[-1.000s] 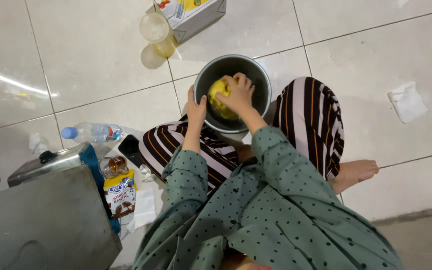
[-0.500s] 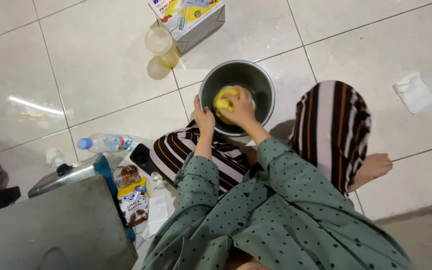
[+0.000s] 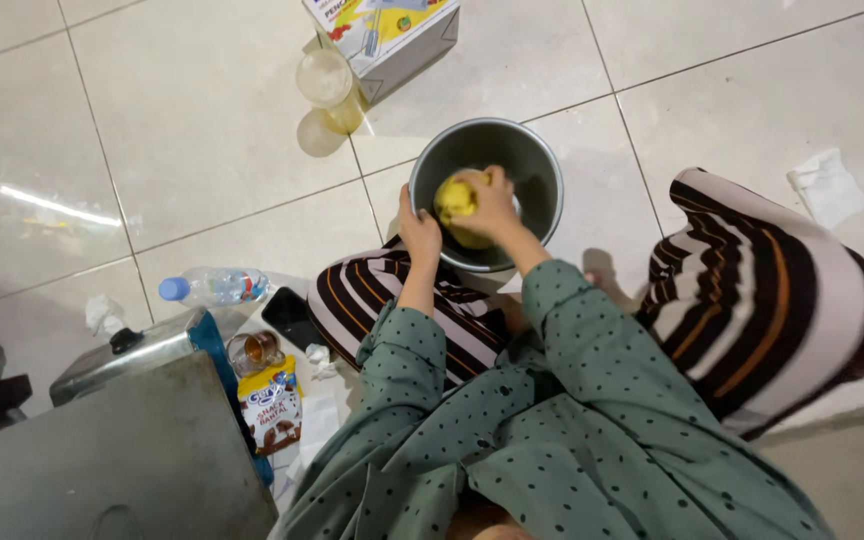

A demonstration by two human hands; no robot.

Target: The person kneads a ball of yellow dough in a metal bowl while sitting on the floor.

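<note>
On the pale tiled floor (image 3: 152, 120), seen from above, a person sits cross-legged in a green dotted top and striped trousers. At lower left stands a grey metal box (image 3: 102, 460), the biggest thing about. Next in size, a round metal bowl (image 3: 532, 165) rests on the floor just ahead of the knees. A printed cardboard carton (image 3: 392, 35) lies at the top edge, with a clear plastic jar (image 3: 327, 85) just beside it. A water bottle (image 3: 212, 287) with a blue cap lies on its side left of the knee, near a snack packet (image 3: 272, 405) and a dark phone (image 3: 290, 318). A crumpled tissue (image 3: 827, 185) lies well apart to the right. Inside the bowl sits a yellow lump of dough (image 3: 455, 200). The right hand (image 3: 492, 205) has its grip curled closed over the dough, pressing down on it. The left hand (image 3: 419, 232) has its grip wrapped on the bowl's near rim.
</note>
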